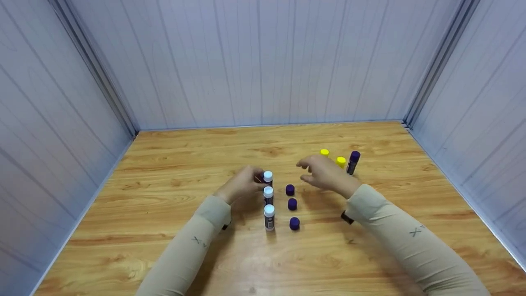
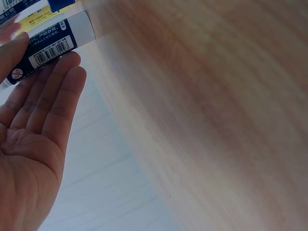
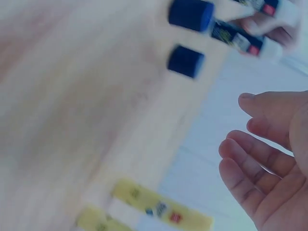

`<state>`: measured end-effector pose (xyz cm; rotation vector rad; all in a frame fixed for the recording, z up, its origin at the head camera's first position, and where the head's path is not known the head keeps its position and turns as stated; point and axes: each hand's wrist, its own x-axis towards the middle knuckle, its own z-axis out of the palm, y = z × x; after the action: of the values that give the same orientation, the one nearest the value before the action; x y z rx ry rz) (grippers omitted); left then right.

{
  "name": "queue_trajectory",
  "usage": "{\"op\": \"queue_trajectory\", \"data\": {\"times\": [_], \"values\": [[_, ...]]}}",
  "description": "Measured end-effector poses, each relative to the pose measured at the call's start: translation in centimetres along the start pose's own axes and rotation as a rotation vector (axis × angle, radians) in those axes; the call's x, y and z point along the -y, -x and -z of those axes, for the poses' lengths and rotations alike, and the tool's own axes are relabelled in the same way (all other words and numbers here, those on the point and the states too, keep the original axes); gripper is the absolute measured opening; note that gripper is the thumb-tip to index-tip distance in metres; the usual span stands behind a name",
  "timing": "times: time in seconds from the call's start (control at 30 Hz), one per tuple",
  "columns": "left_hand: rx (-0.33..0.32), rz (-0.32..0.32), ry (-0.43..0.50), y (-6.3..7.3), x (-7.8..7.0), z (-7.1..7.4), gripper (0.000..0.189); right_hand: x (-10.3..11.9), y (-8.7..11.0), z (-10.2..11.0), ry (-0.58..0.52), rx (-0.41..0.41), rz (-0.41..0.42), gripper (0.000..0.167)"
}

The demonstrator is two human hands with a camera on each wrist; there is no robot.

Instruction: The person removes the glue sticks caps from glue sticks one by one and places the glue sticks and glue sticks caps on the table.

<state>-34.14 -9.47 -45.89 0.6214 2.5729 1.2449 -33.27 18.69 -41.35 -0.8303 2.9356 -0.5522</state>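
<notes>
Farthest white-topped stick [image 1: 268, 176] pinched by left hand [image 1: 242, 183], best kept upright; right hand [image 1: 326, 172] loosely spread, purple caps [image 1: 290, 190] nearby.

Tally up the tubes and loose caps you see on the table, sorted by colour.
White-topped tubes: 3
Loose purple caps: 3
Yellow-capped tubes: 2
Purple-capped tube: 1
Total visible: 9

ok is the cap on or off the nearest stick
Off: the nearest stick shows its white top, with a purple cap beside it.
</notes>
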Motion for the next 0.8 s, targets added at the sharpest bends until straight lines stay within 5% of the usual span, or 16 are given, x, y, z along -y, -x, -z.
{"op": "queue_trajectory", "data": {"times": [0.23, 0.47, 0.8], "values": [[-0.006, -0.007, -0.039, 0.2, 0.0, 0.1, 0.013, -2.0, 2.0, 2.9, -0.029, -0.224, 0.013, 0.037], [-0.015, 0.007, -0.059, 0.2, -0.1, 0.1, 0.012, -5.2, 3.6, 5.2, -0.072, -0.385, -0.077, 0.037], [-0.005, 0.015, -0.046, 0.2, -0.1, 0.0, 0.014, -8.9, 4.9, 6.0, -0.140, -0.238, -0.322, 0.059]]}}
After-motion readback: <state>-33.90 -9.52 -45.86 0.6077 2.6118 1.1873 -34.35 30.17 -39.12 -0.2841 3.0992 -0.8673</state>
